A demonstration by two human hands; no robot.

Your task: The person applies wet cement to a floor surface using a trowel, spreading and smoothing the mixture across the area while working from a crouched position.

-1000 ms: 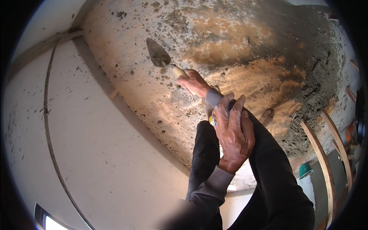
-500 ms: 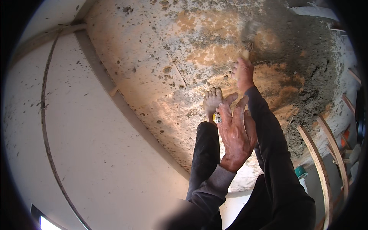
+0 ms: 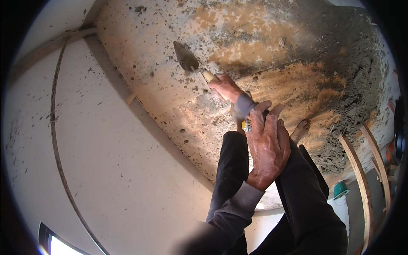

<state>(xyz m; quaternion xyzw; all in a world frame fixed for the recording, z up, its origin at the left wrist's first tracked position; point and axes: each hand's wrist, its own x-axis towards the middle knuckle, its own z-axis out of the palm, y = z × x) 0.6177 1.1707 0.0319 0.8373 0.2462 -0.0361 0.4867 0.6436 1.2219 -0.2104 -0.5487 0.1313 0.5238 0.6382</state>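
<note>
Well to the left of the dark, lumpy mortar (image 3: 355, 112), across a pale floor (image 3: 165, 93) stained orange and dotted with crumbs, is the trowel (image 3: 186, 57), its pointed blade turned away from that mortar. The right hand (image 3: 227, 88), between blade and mortar, has its fingers wrapped around the pale handle; I cannot tell whether the blade touches the floor. The left hand (image 3: 268, 152), lower down and nearer to the mortar, shows its back, overlapping the right forearm in view. A small yellow-and-white item (image 3: 245, 126) shows beside its fingers, but I cannot tell whether they grip it. A bare foot (image 3: 301, 128) stands just left of the mortar. Below the mortar are wooden strips (image 3: 360, 187) and a green container (image 3: 340, 189); far to its left rises a spattered white wall (image 3: 123, 165).
</note>
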